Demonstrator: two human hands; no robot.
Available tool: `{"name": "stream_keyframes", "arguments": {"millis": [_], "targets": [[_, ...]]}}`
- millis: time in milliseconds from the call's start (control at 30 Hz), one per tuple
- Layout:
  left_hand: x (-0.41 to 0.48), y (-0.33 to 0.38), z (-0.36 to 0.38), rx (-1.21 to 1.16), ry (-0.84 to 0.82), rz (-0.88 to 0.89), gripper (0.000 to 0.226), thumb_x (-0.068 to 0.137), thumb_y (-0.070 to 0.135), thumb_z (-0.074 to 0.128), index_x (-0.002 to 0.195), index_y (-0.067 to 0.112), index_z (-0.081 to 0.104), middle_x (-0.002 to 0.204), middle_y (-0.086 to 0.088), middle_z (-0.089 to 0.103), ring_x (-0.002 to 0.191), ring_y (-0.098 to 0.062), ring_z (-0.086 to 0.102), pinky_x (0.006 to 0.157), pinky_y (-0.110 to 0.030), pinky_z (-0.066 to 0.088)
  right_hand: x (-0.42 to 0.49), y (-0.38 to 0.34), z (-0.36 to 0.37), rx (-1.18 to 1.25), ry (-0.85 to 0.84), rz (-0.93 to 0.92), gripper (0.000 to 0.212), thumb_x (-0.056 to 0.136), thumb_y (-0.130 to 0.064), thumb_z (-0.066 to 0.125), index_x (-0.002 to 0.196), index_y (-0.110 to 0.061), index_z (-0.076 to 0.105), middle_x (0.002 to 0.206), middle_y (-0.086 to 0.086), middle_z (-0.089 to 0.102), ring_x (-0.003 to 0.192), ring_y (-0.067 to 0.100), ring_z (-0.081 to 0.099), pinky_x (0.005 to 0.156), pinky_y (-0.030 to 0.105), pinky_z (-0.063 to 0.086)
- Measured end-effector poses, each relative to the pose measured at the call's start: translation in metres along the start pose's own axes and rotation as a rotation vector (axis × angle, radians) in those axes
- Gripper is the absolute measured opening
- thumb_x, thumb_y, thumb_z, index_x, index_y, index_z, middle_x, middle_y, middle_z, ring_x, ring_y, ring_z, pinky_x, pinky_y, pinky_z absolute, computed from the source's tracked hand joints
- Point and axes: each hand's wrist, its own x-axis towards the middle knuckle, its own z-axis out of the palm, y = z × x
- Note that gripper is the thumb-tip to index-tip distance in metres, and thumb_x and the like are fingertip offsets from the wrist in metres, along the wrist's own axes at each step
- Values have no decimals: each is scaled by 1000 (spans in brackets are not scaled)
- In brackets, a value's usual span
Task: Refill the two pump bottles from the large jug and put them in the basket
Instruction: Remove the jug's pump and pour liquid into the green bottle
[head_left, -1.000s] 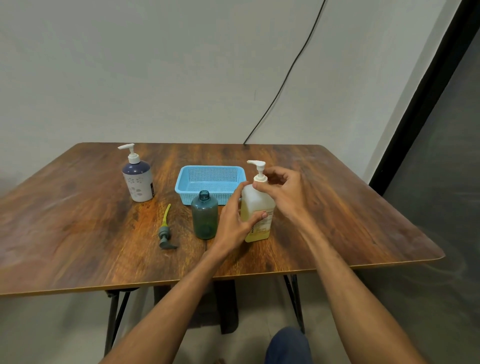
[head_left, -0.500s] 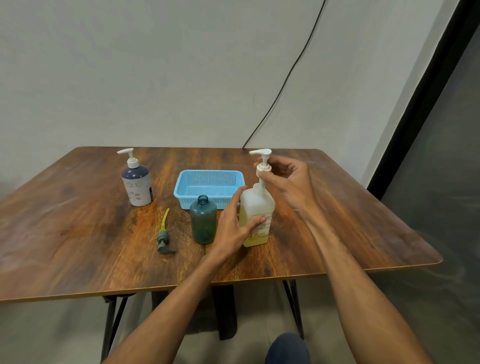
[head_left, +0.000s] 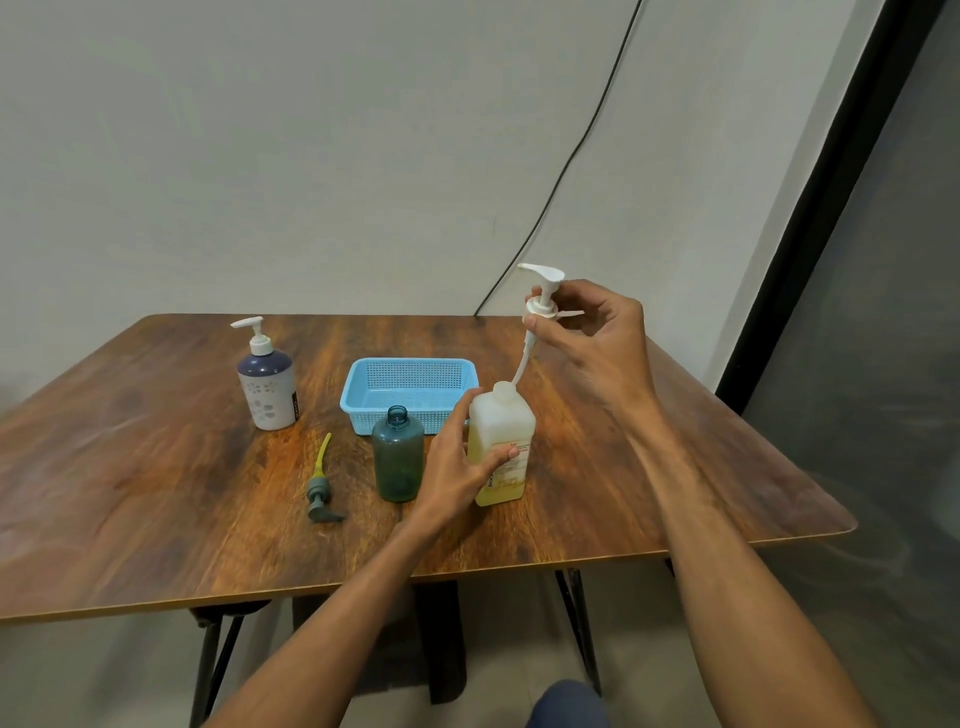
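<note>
My left hand (head_left: 464, 464) grips the side of the white jug (head_left: 503, 447), which holds yellowish liquid and stands upright on the table. My right hand (head_left: 592, 335) pinches the jug's white pump head (head_left: 542, 291), lifted above the neck; its tube still reaches into the opening. A green bottle (head_left: 398, 454) without a cap stands just left of the jug. Its grey pump (head_left: 319, 491) with a yellow tube lies on the table further left. A blue-and-white pump bottle (head_left: 267, 384) stands at the back left. The blue basket (head_left: 363, 397), with nothing in it, sits behind the green bottle.
All of this is on a wooden table (head_left: 156, 467) against a pale wall. A black cable (head_left: 561, 171) runs down the wall to the table's far edge. The table's right edge lies close to a dark doorway (head_left: 857, 260).
My right hand has raised the pump head well up out of the jug, drawing the tube out. My left hand has kept hold of the jug's body.
</note>
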Motion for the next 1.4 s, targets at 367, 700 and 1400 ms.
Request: {"name": "stream_keyframes", "arguments": {"millis": [367,700,1400], "targets": [[0,1,1,4,13,16,79,80,40,82,131,68,29,126,41,45,119,6,51,76,-7,51,-5,-29,-18,2,196,-103,22,82,-18,79,103,-17,76,97,-3,76,87,17,72,77,31,59],[0,-3,3,-23,-3,16,78,81,38,82,141,51,34,136,18,52,125,-5,53,82,-13,54,-39,38,-10,-181,267,-21,21,86,-15,79,106,-16,74,93,-8,74,89,9,70,78,30,60],[-2,-4,6,3,26,52,81,80,48,79,141,60,27,145,14,50,129,-4,51,100,-30,53,-107,163,18,-683,10,245,24,84,-14,80,107,-14,73,107,-1,67,91,13,61,69,21,49]]}}
